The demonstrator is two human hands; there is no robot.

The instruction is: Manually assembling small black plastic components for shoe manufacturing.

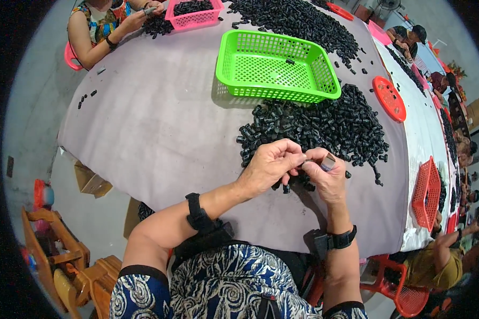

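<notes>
My two hands meet over the near edge of a heap of small black cylindrical parts (351,127). The fingers of my left hand (271,165) are pinched together at the right hand's fingertips; whatever small piece lies between them is mostly hidden. Closed in my right hand (327,181) is a small flat metal blade (330,160), its end sticking up beside the index finger. Just beyond the heap stands a green plastic basket (277,92) with a perforated floor, and a small black part (290,61) lies inside it.
A larger black heap (298,24) spreads across the far table. At far left, a person (98,34) works beside a pink basket (197,20). Rightward are a red oval lid (389,98) and a red basket (424,196). Wooden chairs (64,255) stand lower left.
</notes>
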